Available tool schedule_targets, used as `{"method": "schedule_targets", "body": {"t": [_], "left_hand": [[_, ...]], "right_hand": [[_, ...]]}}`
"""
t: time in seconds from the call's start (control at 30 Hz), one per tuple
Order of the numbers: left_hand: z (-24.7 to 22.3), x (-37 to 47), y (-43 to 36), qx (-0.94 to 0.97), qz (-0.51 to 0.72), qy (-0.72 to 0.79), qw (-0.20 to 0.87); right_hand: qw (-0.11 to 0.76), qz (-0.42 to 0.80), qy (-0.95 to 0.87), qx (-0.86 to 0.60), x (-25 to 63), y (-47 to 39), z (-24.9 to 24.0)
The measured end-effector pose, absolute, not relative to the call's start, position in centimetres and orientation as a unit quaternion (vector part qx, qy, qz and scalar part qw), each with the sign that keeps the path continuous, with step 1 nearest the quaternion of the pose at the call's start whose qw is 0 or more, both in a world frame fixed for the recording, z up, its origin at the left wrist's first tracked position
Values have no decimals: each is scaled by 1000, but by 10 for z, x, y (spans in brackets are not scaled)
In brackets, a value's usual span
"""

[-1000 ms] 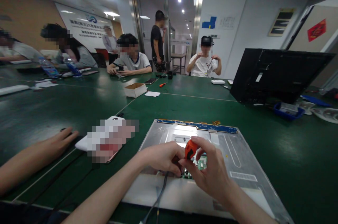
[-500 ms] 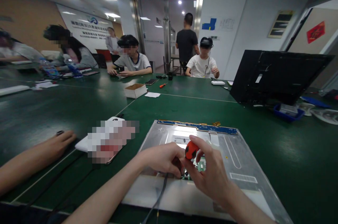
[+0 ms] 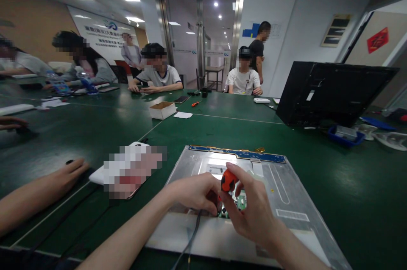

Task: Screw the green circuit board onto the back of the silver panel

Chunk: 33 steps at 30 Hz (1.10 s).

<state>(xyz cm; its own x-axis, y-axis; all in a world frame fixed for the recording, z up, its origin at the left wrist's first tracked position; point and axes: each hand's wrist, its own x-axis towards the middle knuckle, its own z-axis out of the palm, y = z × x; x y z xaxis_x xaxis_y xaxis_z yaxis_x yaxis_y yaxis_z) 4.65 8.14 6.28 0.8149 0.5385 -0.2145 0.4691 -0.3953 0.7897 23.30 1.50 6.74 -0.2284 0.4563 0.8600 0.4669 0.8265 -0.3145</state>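
A flat silvery metal panel (image 3: 267,202) lies on the green table, with a blue circuit strip (image 3: 237,154) along its far edge. Between the thumb and fingers of my right hand (image 3: 251,202) is the orange and black handle of a screwdriver (image 3: 228,180), over a green circuit board (image 3: 241,200) at the panel's middle. My left hand (image 3: 200,191) rests just left of the handle, its fingers curled together low at the board; what they pinch is hidden. A dark cable (image 3: 194,234) runs from beneath my left hand toward the near edge.
Another person's hand (image 3: 71,173) rests on the table at left, beside a white device (image 3: 122,168), partly blurred out. A white box (image 3: 163,110), an orange screwdriver (image 3: 195,104) and people are farther off. A black monitor (image 3: 330,94) and a blue tray (image 3: 345,136) stand at right.
The standing person in black has moved right, away from the door. Another hand has appeared at the far left. My hands and the orange handle have barely shifted.
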Motion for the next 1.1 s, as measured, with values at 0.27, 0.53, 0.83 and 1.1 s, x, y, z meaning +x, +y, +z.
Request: {"method": "schedule_targets", "body": {"t": [0.27,0.53,0.83,1.1], "left_hand": [[57,46,85,837,45,287,464],[63,49,85,839,38,284,462],[61,48,87,854,43,267,445],[67,49,84,855,44,267,442]], "right_hand": [[547,-20,-785,-291,232,18,67],[545,-4,-789,-284,233,15,67],[548,-11,-789,-278,232,18,67],[533,13,-798,-280,233,17,68]]}}
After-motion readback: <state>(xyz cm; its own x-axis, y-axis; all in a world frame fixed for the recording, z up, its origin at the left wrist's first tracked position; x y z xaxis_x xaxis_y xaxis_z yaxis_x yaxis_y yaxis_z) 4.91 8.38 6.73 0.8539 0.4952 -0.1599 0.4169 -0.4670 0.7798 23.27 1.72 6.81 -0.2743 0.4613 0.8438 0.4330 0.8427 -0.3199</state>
